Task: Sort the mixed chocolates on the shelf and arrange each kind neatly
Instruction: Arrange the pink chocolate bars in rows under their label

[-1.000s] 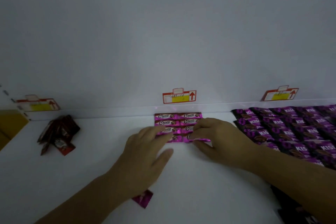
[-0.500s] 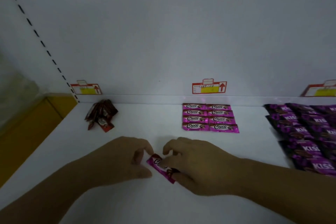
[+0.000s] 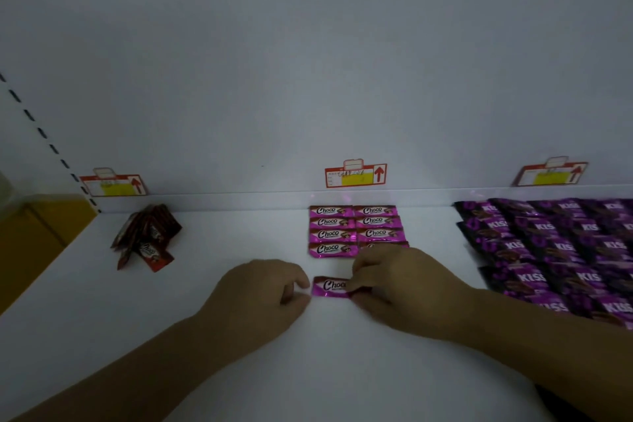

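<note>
- left hand (image 3: 260, 295) and right hand (image 3: 404, 281): fingers clamped on either end of a glossy pink rectangular foil Choco bar (image 3: 330, 286)
- it was tilted half a second ago and is level now, with the tidy grid of matching bars (image 3: 334, 233) just beyond the fingers

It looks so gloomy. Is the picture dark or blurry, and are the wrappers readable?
Head view: dim, bluish, no hard shadows. "Choco" reads sharply on the pink rows and on the held bar; the KISS packs at the right edge look softer; the red pile is dark, hard to read.
</note>
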